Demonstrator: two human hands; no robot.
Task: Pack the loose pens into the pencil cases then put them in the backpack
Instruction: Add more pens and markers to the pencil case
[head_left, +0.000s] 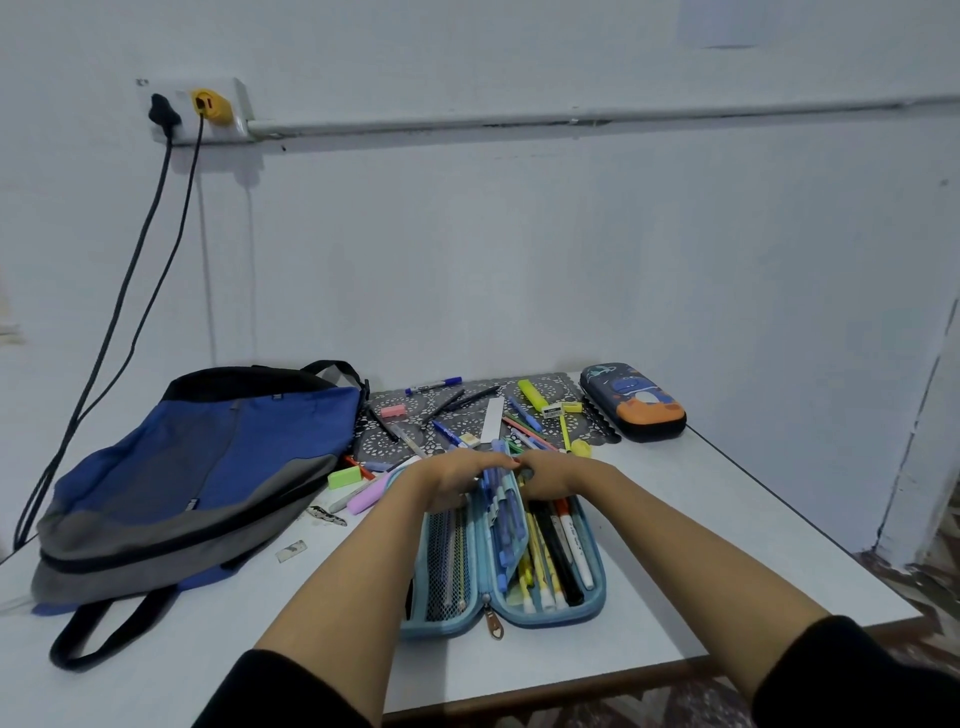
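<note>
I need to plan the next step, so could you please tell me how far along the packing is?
Done: many pens sit in the open blue case. In hand: the left hand and right hand are at its flap's far end, grip hidden. Left: loose pens on the mat, second case shut, both cases outside the backpack.

Forearms fwd, converging; left hand (451, 479) & right hand (557, 475) touching, fingers bent down, grip unclear.
</note>
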